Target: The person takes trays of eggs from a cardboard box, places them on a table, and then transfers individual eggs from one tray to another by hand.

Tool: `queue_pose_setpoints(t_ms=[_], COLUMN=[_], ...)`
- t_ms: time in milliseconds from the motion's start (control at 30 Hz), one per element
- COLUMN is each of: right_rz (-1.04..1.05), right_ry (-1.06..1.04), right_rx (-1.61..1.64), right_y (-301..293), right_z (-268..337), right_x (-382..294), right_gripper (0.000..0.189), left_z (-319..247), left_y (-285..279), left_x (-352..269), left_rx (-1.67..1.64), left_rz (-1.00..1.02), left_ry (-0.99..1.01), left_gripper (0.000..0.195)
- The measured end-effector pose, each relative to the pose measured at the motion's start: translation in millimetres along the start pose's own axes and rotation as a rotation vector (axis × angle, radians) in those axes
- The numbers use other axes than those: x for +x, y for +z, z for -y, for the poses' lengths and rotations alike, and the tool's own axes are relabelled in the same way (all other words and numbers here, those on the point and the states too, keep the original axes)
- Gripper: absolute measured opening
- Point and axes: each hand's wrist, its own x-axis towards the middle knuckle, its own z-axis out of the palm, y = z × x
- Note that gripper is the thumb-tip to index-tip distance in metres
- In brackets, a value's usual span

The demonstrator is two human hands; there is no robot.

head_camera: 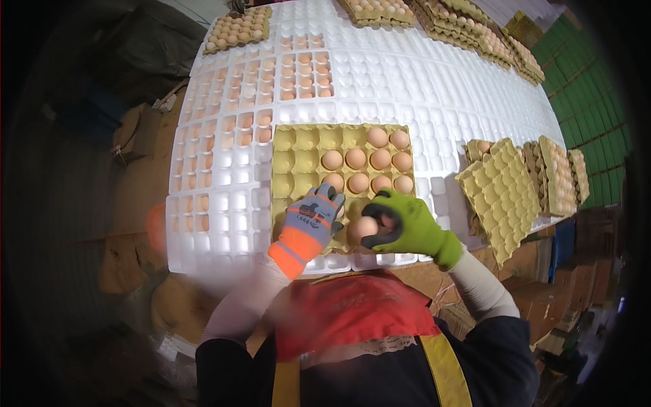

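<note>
A yellow pulp egg tray (296,162) lies before me on white foam egg trays, with brown eggs (355,158) in its upper right cells. My left hand (310,219), in a grey and orange glove, reaches over the tray's lower middle. Its fingertips touch or nearly touch an egg (333,181), and part of another egg shows beside the fingers; whether it grips either is hidden. My right hand (404,222), in a green glove with black fingertips, holds a brown egg (365,227) between thumb and fingers over the tray's lower right part.
White foam trays (376,81) cover the table, several cells at the left filled with eggs (305,71). Filled pulp trays stand at the far left corner (239,29) and far right (478,38). An eggless pulp tray (503,198) leans near more stacked egg trays (558,175) on the right.
</note>
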Motion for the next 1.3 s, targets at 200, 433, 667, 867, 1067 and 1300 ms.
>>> queue_pose_setpoints(t_ms=[200, 433, 667, 867, 1067, 1300], right_rz=[-0.214, -0.305, -0.268, -0.144, -0.108, 0.101], right_ry=[0.171, 0.002, 0.071, -0.285, -0.29, -0.194], right_rx=[0.803, -0.003, -0.077, 0.229, -0.194, 0.209], right_y=[-43, 15, -11, 77, 247, 311], right_z=[-56, -89, 19, 103, 144, 173], right_x=[-2, 45, 40, 73, 210, 213], right_gripper=[0.052, 0.037, 0.036, 0.047, 0.033, 0.037], left_z=[13, 25, 32, 194, 236, 293], left_y=[1, 29, -19, -33, -15, 22], left_x=[-11, 45, 0, -195, -214, -281], left_rx=[-1.398, -0.88, -0.219, -0.261, 0.227, 0.017], left_rz=[-0.114, -0.33, -0.284, -0.524, -0.036, -0.288], left_ry=[-0.582, -0.208, -0.245, -0.926, -1.019, -1.027], left_gripper=[0.049, 0.042, 0.028, 0.029, 0.035, 0.036])
